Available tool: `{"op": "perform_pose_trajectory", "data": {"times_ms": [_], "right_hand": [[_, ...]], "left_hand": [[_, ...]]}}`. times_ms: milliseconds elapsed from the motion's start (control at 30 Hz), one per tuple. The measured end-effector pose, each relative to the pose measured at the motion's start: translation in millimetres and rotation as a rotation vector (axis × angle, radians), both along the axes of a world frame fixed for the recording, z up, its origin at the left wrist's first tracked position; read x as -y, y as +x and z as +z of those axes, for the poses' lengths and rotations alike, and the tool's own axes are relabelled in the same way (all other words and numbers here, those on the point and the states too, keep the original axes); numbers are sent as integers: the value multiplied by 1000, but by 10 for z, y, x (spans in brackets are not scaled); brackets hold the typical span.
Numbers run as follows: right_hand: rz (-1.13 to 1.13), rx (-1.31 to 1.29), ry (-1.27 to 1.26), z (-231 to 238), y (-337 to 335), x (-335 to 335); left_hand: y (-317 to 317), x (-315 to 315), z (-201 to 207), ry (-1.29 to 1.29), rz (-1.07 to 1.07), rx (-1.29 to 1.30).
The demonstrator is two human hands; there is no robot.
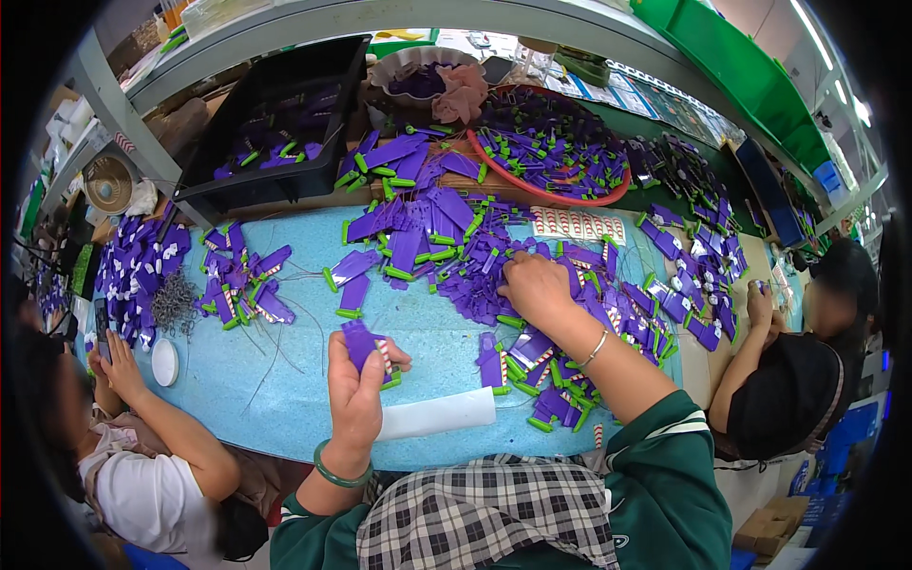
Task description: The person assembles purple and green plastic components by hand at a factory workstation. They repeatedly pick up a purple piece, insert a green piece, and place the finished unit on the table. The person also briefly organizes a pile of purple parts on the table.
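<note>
My left hand (351,394) is closed around a flat purple plastic piece (358,342) with a green end and a red-and-white striped strip along its side. Further right, my right hand (538,288) reaches down into a heap of small purple parts (472,293). Its fingers are bent together, and whatever lies between the fingertips is hidden. Beside my right forearm are striped purple-and-green pieces (560,399). Plain purple pieces with green ends (408,242) are piled beyond my hands. A sheet of striped stickers (578,225) rests past my right hand.
A white paper strip (437,414) lies on the blue tabletop (285,380) near me. At the back stand a black bin (256,197), a fluted bowl (382,74) and a red-rimmed round tray (608,199). Co-workers sit left (157,465) and right (784,394). A shelf beam (427,17) crosses above.
</note>
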State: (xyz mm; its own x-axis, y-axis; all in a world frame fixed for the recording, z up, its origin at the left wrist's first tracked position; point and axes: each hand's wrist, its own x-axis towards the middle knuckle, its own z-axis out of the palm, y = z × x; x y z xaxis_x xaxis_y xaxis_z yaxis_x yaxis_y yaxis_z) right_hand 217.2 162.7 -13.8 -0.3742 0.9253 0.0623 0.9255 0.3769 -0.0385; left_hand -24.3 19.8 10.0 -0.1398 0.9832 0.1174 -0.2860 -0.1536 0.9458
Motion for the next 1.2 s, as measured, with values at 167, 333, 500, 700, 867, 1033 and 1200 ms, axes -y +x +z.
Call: {"op": "perform_pose_trajectory", "data": {"times_ms": [167, 333, 500, 700, 867, 1033, 1200], "right_hand": [[-83, -173, -231, 65, -35, 10], [-74, -174, -133, 28, -49, 79], [-53, -186, -219, 20, -78, 43], [21, -325, -187, 146, 29, 49], [211, -702, -285, 548, -8, 287], [316, -1028, -511, 625, -157, 866], [256, -998, -319, 455, -196, 1121]], "left_hand": [[-9, -8, -41, 33, 95, 109], [26, -2, -118, 44, 90, 97], [63, 10, -152, 34, 71, 85], [82, 34, -110, -7, 90, 30], [152, 74, -136, -140, -74, -4], [375, 123, -202, -214, -342, -144], [464, 162, -145, -56, -387, -527]]}}
